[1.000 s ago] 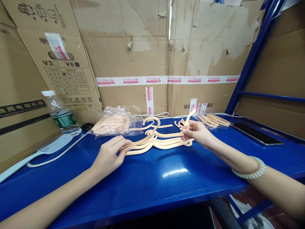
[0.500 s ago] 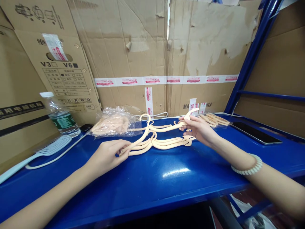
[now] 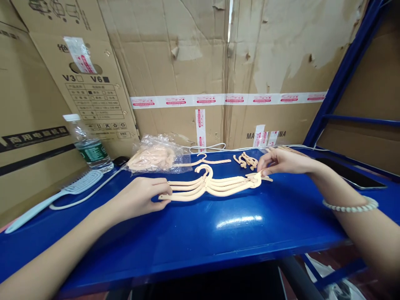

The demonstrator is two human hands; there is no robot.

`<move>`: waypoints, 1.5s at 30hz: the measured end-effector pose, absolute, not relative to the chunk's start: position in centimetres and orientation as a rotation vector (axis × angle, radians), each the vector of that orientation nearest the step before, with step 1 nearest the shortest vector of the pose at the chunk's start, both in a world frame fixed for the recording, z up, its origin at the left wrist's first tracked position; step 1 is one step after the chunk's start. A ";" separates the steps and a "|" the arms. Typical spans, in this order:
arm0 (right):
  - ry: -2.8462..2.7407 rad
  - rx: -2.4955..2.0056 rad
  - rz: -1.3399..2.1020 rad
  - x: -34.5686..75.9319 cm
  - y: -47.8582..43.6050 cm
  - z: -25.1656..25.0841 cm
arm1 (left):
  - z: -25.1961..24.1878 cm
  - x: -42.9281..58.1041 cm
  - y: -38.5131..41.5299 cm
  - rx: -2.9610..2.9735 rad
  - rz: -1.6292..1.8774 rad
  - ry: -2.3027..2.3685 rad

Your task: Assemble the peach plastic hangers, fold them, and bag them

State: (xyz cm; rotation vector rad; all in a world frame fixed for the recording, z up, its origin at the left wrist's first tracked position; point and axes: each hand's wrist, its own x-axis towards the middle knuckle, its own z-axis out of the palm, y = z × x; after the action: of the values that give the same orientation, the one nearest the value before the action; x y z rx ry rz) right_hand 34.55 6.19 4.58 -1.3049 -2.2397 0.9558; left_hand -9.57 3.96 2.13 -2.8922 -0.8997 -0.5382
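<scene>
- Left hand [image 3: 140,199]: closed in a pinch on the left tip of a stack of peach plastic hangers [image 3: 218,186], thumb on top, fingers underneath.
- Right hand [image 3: 283,162]: fingertips down on the right tip of the same stack; gripping or only touching, cannot tell. White bead bracelet [image 3: 350,206] around that wrist.
- Stack: flat on a glossy blue metal shelf [image 3: 218,237], spanning from one hand to the other, hooks pointing away from the body.
- Nearer than both hands: a wide bare stretch of shelf up to its front edge, dark below that edge.
- Behind both hands: a worn brown cardboard wall [image 3: 187,62] closing off the back, crossed by a white-and-red tape strip.
- Right of the right hand: a slanting blue steel post [image 3: 343,75], and a flat black phone [image 3: 359,178] lying just past the wrist.
- Between hands and wall: a crumpled clear plastic bag of peach pieces [image 3: 156,155] behind the left hand, a single peach hanger [image 3: 215,161] beside it, and a small heap of peach hooks [image 3: 246,160] just left of the right fingertips.
- Left of the left hand: a pale blue plastic hairbrush [image 3: 59,196] with a white cable [image 3: 90,196] alongside; farther back, well apart, a clear water bottle with a green label [image 3: 89,146].
</scene>
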 end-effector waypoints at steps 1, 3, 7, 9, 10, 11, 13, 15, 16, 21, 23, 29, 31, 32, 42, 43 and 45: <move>-2.280 -1.323 0.970 34.5 6.2 4.6 | 2.0 -9.5 3.9 -2.905 -0.512 -0.906; -2.337 -1.374 0.983 34.5 6.2 4.5 | 1.9 -9.3 3.8 -2.928 -0.464 -0.897; -2.419 -1.470 0.889 34.6 6.4 4.2 | 1.9 -9.0 3.8 -2.957 -0.413 -0.880; -2.452 -1.499 0.847 34.5 6.4 4.1 | 1.8 -8.9 3.7 -2.968 -0.401 -0.887; -2.465 -1.514 0.827 34.5 6.4 4.0 | 1.8 -8.9 3.7 -2.968 -0.397 -0.892; -2.475 -1.530 0.807 34.4 6.4 4.0 | 1.8 -8.9 3.7 -2.964 -0.394 -0.899; -2.487 -1.554 0.765 34.2 6.4 3.8 | 1.6 -8.8 3.7 -2.944 -0.392 -0.914; -2.495 -1.565 0.731 34.2 6.5 3.6 | 1.5 -8.8 3.7 -2.913 -0.384 -0.926; -2.497 -1.570 0.712 34.2 6.5 3.5 | 1.4 -8.8 3.8 -2.892 -0.377 -0.933; -2.506 -1.629 0.574 34.2 6.7 3.3 | 1.1 -8.8 3.9 -2.793 -0.322 -0.973; -2.524 -1.633 0.499 33.9 6.4 3.3 | 1.1 -8.7 3.8 -2.765 -0.293 -0.984; -2.604 -1.599 0.353 32.6 4.9 3.8 | 1.4 -8.5 3.5 -2.731 -0.238 -1.041; -2.580 -1.534 0.357 32.2 4.7 3.9 | 1.4 -8.6 3.5 -2.728 -0.230 -1.048; -2.554 -1.489 0.354 32.1 4.7 3.8 | 1.4 -8.6 3.4 -2.726 -0.230 -1.052; -2.449 -1.149 0.025 26.2 2.5 0.7 | 1.0 -7.7 2.9 -2.748 -0.388 -0.979; -2.488 -1.151 0.021 25.5 2.2 0.3 | 0.9 -7.6 3.0 -2.763 -0.396 -0.986; -2.548 -1.158 0.004 24.6 1.8 -0.4 | 0.7 -7.7 3.1 -2.783 -0.392 -1.020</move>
State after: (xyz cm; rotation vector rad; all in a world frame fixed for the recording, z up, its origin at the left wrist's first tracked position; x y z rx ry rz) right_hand 24.62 1.83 -0.35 -1.1576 -2.5478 0.0040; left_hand -7.70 3.14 0.65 -2.7827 -1.0203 -0.3917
